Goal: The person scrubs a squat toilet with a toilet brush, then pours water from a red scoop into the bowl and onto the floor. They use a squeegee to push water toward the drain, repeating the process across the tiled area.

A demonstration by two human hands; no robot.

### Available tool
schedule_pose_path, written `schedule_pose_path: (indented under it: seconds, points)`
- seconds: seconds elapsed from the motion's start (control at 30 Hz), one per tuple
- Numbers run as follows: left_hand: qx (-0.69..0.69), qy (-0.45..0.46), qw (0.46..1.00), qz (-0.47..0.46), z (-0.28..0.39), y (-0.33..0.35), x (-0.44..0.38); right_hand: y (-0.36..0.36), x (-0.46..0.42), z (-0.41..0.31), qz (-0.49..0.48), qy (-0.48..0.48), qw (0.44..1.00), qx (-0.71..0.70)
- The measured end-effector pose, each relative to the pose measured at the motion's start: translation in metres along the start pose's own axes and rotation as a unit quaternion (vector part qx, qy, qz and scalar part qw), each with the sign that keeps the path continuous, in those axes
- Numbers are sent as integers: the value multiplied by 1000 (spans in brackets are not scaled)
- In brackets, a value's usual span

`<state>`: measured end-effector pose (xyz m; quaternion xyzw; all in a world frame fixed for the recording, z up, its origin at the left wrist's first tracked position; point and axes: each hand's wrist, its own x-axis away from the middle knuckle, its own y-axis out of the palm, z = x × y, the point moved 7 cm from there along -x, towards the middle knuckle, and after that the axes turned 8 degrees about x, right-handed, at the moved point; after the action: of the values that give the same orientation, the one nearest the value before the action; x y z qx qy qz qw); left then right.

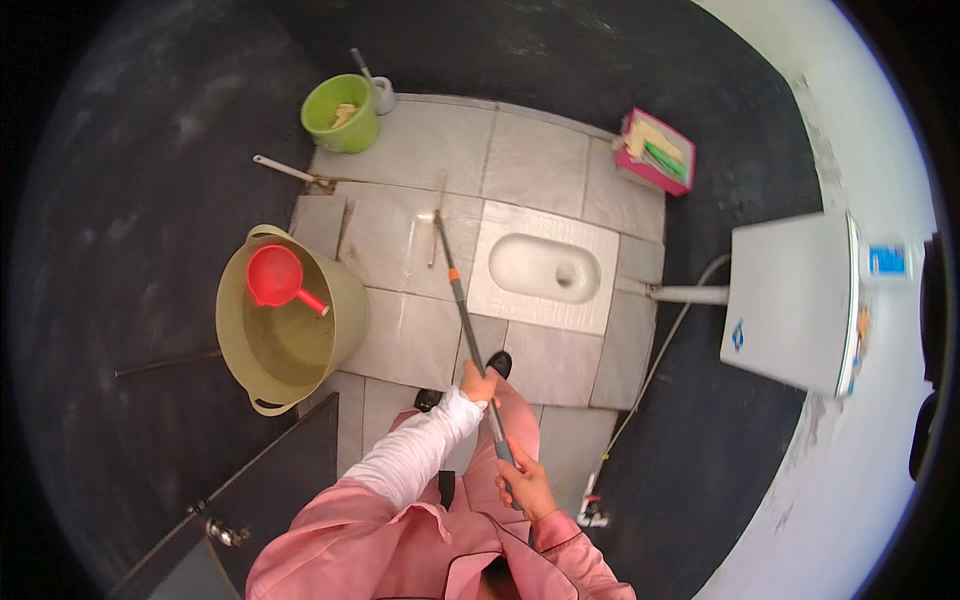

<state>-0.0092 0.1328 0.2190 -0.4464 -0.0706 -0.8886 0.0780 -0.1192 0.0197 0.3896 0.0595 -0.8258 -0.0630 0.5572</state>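
A long grey pole [470, 334] with an orange band slants down to the tiled floor. My left hand [478, 383] is wrapped around its middle, and my right hand [527, 482] grips the grey handle end nearer my body. At the far end sits a narrow crosswise head [433, 238], perhaps a floor squeegee; it is blurred against the pale tiles [401, 330]. That head rests to the left of a white ceramic squat toilet [546, 264], apart from its rim.
A large beige tub [352, 315] holds water and a red dipper [274, 276] at left. Behind are a green bucket [352, 135], a toilet brush holder [383, 95] and a pink-rimmed bin [656, 182]. A white cistern [787, 300], hose [667, 337] and valve [592, 514] line the right; a door [277, 480] stands lower left.
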Motion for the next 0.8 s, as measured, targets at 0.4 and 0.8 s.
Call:
schedule_pose_path:
  seconds: [0.4,0.8]
  points:
    - [10,-75,972,221,62,-80,-91,25,-105,-134,-123,31,981,149]
    - [283,-4,934,218,156,-91,-89,74,-93,-274,-127,-47,864,485]
